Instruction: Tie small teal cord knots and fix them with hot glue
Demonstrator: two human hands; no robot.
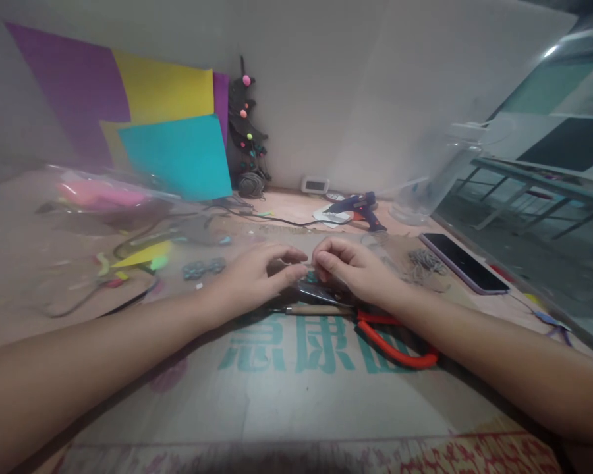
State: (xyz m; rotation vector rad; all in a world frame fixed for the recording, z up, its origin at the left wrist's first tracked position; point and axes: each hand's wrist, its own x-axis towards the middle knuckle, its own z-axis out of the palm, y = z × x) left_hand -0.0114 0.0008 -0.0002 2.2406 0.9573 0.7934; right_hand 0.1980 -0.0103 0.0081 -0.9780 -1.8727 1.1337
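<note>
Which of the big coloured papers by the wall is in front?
The blue paper. It covers part of the yellow paper, which covers part of the purple paper.

A: kinda dim and grey, any glare?
B: yeah, one white glint (551, 51) beyond the desk's (17, 227) right edge. Pink bundle (101, 194) toward the left edge is smeary, and stuff near both sides looks stretched. Soft blurry shadow along the near edge too.

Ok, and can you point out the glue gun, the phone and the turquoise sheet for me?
Glue gun (369, 212), head view, on its body.
Phone (464, 263), head view, on its screen.
Turquoise sheet (178, 158), head view, mid-sheet.
</note>
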